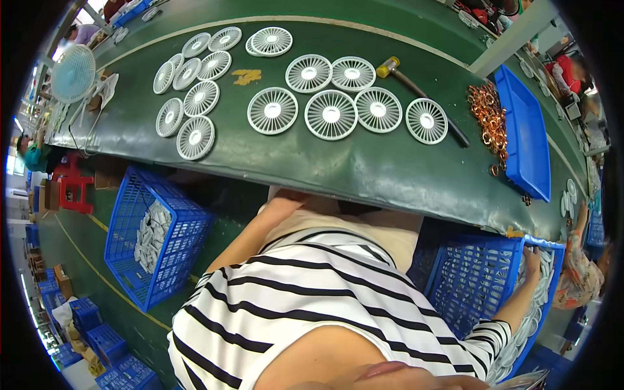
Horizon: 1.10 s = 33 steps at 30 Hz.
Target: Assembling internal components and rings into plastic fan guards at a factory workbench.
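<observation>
My right hand (531, 265) reaches into a blue crate (465, 276) at my right side, among stacked pale grey plastic parts (534, 312). Its fingers are mostly hidden there, so a grip cannot be made out. My left hand (288, 201) rests low over my lap at the bench's front edge, its fingers hidden by that edge. In front of me, round white spoked discs (331, 114) lie flat on the green bench (364, 166). A second group of white discs (195, 138) lies further left. Neither hand touches the discs on the bench.
A yellow-headed mallet (389, 66) lies behind the right-hand discs. Copper-coloured rings (489, 117) are heaped beside a blue tray (524, 133). At my left stands a blue crate (159, 240) holding grey parts. A fan (73, 73) stands far left; other people work nearby.
</observation>
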Each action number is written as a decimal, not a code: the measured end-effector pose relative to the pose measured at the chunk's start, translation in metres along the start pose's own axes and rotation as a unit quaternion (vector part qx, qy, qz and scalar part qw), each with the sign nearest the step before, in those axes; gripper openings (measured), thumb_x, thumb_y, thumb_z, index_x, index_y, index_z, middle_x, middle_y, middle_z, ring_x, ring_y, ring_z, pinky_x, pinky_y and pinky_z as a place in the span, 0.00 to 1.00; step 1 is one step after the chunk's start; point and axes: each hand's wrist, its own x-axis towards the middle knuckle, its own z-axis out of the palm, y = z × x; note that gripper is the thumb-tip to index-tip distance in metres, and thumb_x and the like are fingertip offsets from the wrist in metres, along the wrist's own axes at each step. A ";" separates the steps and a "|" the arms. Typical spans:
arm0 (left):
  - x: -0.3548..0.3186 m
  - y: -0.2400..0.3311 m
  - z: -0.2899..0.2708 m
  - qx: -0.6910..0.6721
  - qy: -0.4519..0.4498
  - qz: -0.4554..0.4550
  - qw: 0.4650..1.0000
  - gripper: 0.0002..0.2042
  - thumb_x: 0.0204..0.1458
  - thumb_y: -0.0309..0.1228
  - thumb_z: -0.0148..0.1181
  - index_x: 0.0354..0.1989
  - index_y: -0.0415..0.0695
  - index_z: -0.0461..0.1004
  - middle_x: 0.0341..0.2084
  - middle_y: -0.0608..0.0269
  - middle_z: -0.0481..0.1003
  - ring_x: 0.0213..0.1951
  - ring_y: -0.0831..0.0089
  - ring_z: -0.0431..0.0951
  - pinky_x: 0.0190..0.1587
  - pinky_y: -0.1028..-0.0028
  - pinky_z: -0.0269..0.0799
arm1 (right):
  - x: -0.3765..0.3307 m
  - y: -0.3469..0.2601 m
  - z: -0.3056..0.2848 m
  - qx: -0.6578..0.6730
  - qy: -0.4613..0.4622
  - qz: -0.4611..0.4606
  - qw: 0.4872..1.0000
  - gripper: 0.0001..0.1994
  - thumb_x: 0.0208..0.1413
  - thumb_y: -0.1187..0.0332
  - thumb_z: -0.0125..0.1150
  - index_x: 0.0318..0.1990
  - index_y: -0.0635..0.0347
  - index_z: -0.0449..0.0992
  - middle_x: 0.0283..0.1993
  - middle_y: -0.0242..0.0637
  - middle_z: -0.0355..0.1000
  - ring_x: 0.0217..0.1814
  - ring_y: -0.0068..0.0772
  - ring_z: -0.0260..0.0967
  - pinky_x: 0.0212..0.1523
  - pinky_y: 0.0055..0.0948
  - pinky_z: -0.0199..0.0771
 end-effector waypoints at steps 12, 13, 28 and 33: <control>-0.061 0.175 0.002 0.009 0.023 0.302 0.953 0.10 0.55 0.29 0.57 0.43 0.37 0.74 0.32 0.57 0.78 0.30 0.72 0.77 0.36 0.75 0.73 | -0.116 -0.257 0.143 -0.059 0.215 -0.353 0.909 0.12 0.56 0.69 0.59 0.47 0.59 0.78 0.45 0.42 0.76 0.45 0.36 0.74 0.48 0.29 0.71; -0.051 0.193 0.008 0.048 0.010 0.316 0.948 0.10 0.55 0.28 0.57 0.44 0.37 0.74 0.36 0.55 0.77 0.37 0.70 0.77 0.42 0.73 0.73 | -0.122 -0.286 0.174 -0.110 0.202 -0.438 0.869 0.11 0.55 0.69 0.60 0.46 0.59 0.78 0.45 0.42 0.76 0.45 0.35 0.75 0.47 0.29 0.72; 0.100 0.242 0.121 0.413 0.114 0.432 0.793 0.27 0.54 0.48 0.53 0.59 0.45 0.66 0.62 0.32 0.54 0.65 0.38 0.51 0.66 0.49 0.44 | -0.078 -0.368 0.285 -0.212 -0.024 -0.498 0.841 0.16 0.52 0.69 0.56 0.50 0.59 0.72 0.42 0.48 0.70 0.47 0.52 0.68 0.46 0.43 0.69; 0.090 0.236 0.116 0.351 0.053 0.475 0.805 0.26 0.52 0.41 0.55 0.59 0.45 0.66 0.62 0.33 0.54 0.66 0.40 0.50 0.66 0.50 0.46 | -0.116 -0.318 0.235 -0.071 -0.046 -0.430 0.899 0.16 0.57 0.71 0.55 0.53 0.63 0.70 0.35 0.39 0.70 0.31 0.31 0.68 0.31 0.29 0.68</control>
